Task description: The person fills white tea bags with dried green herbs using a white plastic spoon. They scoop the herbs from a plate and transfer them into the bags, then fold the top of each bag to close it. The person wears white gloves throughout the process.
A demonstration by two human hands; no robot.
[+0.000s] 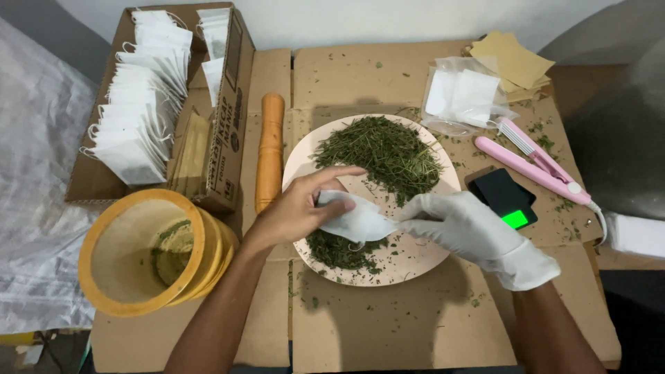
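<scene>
Filter bag position: the small white filter bag (357, 221) is held above the near part of the pale round plate (415, 266), between the two hands.
Left hand: the bare left hand (298, 211) closes thumb and fingers (339, 173) on the bag's left end, the index finger arched over its top.
Right hand: the right hand (471, 228), in a white glove, pinches the bag's right edge with its fingertips (409, 218).
Filter bag appearance: thin, white, slightly crumpled paper, bulging at the middle, tapering toward the gloved side.
Plate contents: chopped dried green herb (381, 149) heaped at the far side, a smaller patch below the bag.
Boxed bags: a brown cardboard box (232, 104) at far left, dark print on its side wall, holds rows of white bags with strings (142, 104).
Clear packet: a transparent pouch (460, 93) of flat white sheets lies far right, beside tan paper squares (512, 59).
Other items: wooden pestle (270, 149), yellow-rimmed mortar (149, 249), pink sealer (537, 166), small black scale (504, 197) with green-lit display.
</scene>
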